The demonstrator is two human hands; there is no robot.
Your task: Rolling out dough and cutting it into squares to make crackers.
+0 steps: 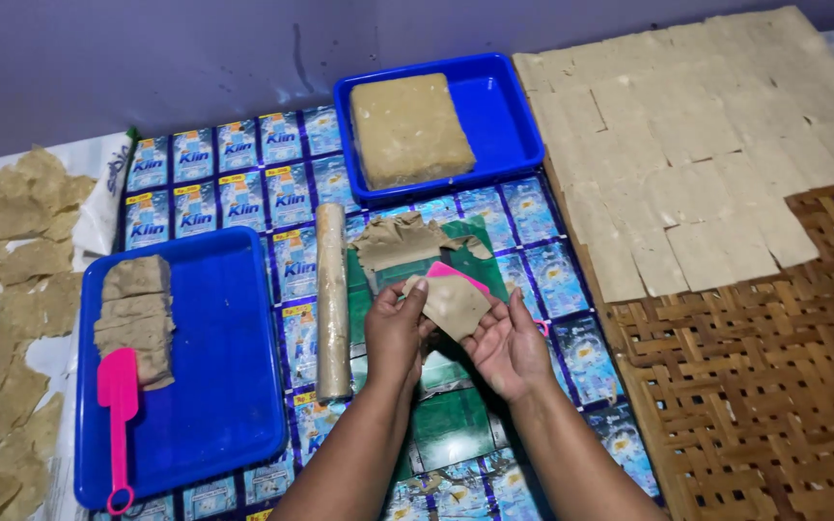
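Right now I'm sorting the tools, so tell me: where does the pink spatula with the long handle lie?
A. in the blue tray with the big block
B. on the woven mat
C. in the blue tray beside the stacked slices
C: the pink spatula lies in the near blue tray, right beside the stacked slices.

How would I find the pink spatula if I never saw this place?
Look at the blue tray on the left, the one with cut dough slices, not the one holding a big block. The pink spatula lies along its left edge below the slices, the only bright pink, long-handled thing there.
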